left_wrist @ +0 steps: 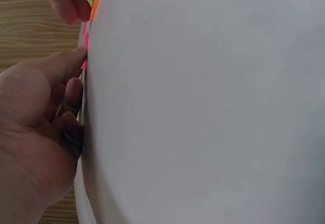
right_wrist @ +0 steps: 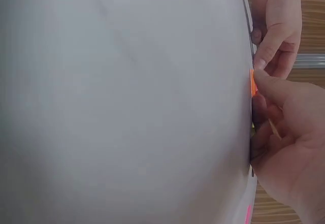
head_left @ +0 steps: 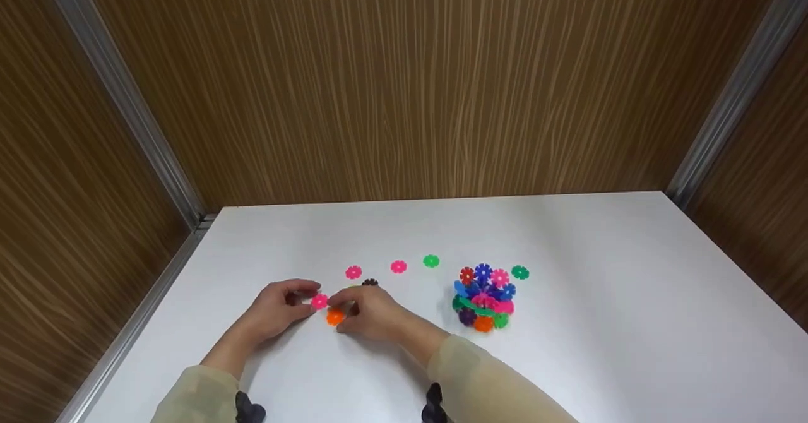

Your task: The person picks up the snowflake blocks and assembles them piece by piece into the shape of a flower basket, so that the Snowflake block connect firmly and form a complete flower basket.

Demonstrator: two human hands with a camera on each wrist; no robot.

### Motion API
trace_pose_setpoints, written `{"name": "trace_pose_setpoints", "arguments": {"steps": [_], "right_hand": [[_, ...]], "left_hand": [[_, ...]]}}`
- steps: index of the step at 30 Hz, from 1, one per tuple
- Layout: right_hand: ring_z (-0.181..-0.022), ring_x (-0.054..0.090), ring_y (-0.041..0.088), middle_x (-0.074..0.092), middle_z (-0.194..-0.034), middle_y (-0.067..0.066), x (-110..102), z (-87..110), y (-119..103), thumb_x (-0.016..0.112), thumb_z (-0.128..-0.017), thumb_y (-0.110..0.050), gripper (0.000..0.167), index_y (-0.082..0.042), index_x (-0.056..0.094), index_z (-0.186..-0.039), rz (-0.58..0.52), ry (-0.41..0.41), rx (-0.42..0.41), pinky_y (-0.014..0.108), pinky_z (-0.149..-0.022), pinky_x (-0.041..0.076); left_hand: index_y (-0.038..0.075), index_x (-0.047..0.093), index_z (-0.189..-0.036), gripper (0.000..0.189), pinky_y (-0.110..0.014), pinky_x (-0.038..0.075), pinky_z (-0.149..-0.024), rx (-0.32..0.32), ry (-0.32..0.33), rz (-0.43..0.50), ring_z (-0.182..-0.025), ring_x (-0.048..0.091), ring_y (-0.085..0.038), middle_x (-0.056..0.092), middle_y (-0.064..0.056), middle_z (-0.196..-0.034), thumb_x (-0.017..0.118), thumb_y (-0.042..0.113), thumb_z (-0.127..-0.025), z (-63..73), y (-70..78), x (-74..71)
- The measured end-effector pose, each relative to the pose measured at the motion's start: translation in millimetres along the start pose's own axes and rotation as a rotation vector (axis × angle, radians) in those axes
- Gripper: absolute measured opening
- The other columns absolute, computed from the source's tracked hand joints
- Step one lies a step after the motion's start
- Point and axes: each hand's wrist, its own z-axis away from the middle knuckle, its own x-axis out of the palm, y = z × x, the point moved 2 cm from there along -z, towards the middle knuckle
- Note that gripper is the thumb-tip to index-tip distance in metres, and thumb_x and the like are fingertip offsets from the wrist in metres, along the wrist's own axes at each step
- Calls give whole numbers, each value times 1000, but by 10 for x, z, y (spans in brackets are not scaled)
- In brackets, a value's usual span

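My left hand [head_left: 278, 308] is at the table's left side, its thumb and index finger at the edges of a pink plastic snowflake disc [head_left: 319, 301]. In the left wrist view the disc [left_wrist: 85, 49] shows edge-on by the thumb tip. Close on its right, my right hand [head_left: 372, 312] has thumb and index finger about an orange snowflake disc [head_left: 335, 316]. Seen from the right wrist, the orange disc [right_wrist: 253, 83] sits between those two fingertips. The right hand partly hides a yellow-green disc [head_left: 353, 287] and a dark brown disc [head_left: 370, 282] behind it.
Two pink discs [head_left: 353, 272] and a light green disc [head_left: 431, 261] lie flat behind the hands. Right of them stands a multicoloured cluster of joined discs [head_left: 484, 300], with a dark green disc [head_left: 520, 272] beside it. Wood-grain panels [head_left: 442, 95] enclose the white table [head_left: 600, 315].
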Motion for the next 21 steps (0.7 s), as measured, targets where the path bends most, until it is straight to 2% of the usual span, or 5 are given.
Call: {"name": "trace_pose_setpoints", "arguments": {"steps": [7,12,16,19,21], "right_hand": [[-88,60,7,72,-103,-10,20,8,-12,84,-92,-7,32,-16,79,-122,7,-12,-13,21,-82,54],[-89,60,5,72,-99,-11,-9,37,-9,86,-89,-5,30,-15,81,-117,20,-41,-22,21,-84,53],[-88,60,5,70,-94,-13,-35,86,3,87,-88,-7,24,-17,82,-110,54,-55,-38,21,-84,53],[-85,58,5,68,-88,-14,-59,150,14,86,-90,-8,17,-18,81,-102,61,-55,-48,20,-83,53],[-83,58,5,68,-86,-13,-83,203,21,86,-90,-9,13,-19,80,-98,35,-56,-40,20,-81,53]], "left_hand": [[12,74,-133,37,-43,52,-103,-2,-35,-23,-109,60,-22,70,-3,-125,76,7,-97,46,53,-8],[16,76,-126,29,-48,50,-108,-32,-66,-59,-112,59,-23,66,-1,-120,76,8,-98,71,85,8],[18,73,-122,27,-49,49,-110,-19,-68,-79,-113,58,-23,63,0,-119,77,10,-96,92,104,18],[17,71,-119,26,-46,51,-105,22,-76,-63,-108,58,-24,64,-1,-114,78,8,-95,111,134,41],[17,71,-116,25,-41,52,-96,46,-88,-41,-101,58,-22,65,-1,-106,79,8,-95,127,165,64]]}}
